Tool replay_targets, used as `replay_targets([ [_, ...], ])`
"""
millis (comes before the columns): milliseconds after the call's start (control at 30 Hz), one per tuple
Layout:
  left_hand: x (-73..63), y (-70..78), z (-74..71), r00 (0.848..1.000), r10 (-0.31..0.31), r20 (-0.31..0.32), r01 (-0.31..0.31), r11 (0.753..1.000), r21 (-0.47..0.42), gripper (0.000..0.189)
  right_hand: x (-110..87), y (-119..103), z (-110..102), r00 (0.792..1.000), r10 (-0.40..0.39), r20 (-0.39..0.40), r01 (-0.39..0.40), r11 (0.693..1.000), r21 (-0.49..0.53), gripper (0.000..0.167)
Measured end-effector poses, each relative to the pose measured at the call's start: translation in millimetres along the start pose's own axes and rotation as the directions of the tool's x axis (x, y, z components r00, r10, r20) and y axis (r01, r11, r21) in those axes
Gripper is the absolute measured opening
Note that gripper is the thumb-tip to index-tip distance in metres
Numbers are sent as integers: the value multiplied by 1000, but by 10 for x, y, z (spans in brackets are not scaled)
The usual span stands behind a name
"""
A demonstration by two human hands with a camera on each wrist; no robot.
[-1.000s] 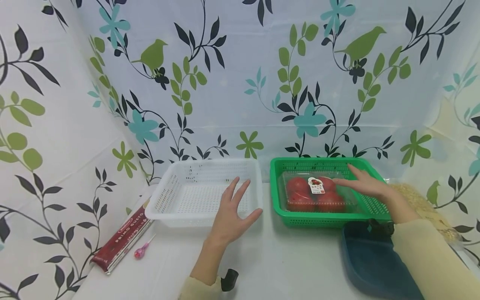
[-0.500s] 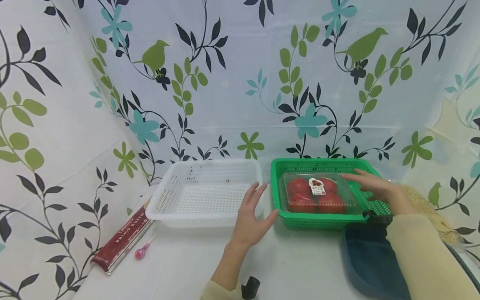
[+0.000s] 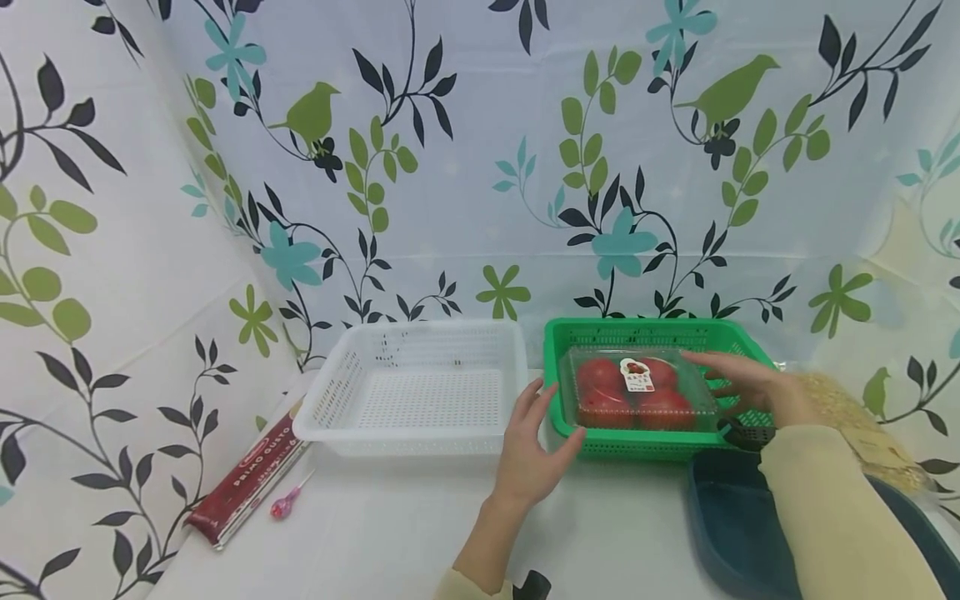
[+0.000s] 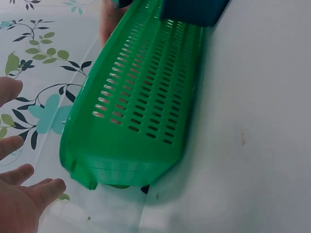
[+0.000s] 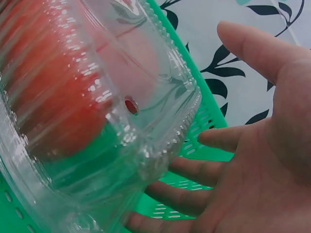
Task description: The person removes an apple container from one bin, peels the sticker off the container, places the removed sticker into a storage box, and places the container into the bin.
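Observation:
A clear plastic box of red tomatoes point(image 3: 637, 400) with a white label lies inside the green basket point(image 3: 630, 443). My right hand point(image 3: 757, 387) reaches over the basket's right side, fingers spread at the box's right end. In the right wrist view, the fingertips point(image 5: 189, 170) come right up to the ridged edge of the box point(image 5: 97, 97). Just off the basket's front left corner, my left hand point(image 3: 528, 462) is raised with fingers apart, holding nothing. The left wrist view shows its fingers point(image 4: 17, 174) beside the basket's end wall point(image 4: 131, 170).
Left of the green basket stands a white basket point(image 3: 427, 400). A red PRIMO GUSTO packet point(image 3: 251, 475) and a lollipop point(image 3: 285, 502) lie farther left. A dark blue bin point(image 3: 731, 517) sits under the right forearm, with a bag of pale yellow contents point(image 3: 855, 425) behind it.
My left hand has moved right, from in front of the white basket to the green basket's left corner. My right hand has come lower, its fingers closer to the box's right end.

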State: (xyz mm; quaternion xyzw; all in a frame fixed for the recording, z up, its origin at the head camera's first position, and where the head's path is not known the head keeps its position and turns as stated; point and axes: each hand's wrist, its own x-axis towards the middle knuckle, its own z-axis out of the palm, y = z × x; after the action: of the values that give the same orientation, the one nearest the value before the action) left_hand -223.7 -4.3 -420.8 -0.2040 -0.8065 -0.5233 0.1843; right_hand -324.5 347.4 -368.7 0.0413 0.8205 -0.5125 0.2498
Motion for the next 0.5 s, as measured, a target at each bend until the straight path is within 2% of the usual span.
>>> replay_targets([
  [233,-25,-51,152,998,-54,-35,53,998,-41,61,76,85,-14,998,47,33,-47,999,10,108],
  [500,-69,-105,329,993,-63,-95,60,998,-35,55,99,134,20,995,80,65,-83,996,41,110],
])
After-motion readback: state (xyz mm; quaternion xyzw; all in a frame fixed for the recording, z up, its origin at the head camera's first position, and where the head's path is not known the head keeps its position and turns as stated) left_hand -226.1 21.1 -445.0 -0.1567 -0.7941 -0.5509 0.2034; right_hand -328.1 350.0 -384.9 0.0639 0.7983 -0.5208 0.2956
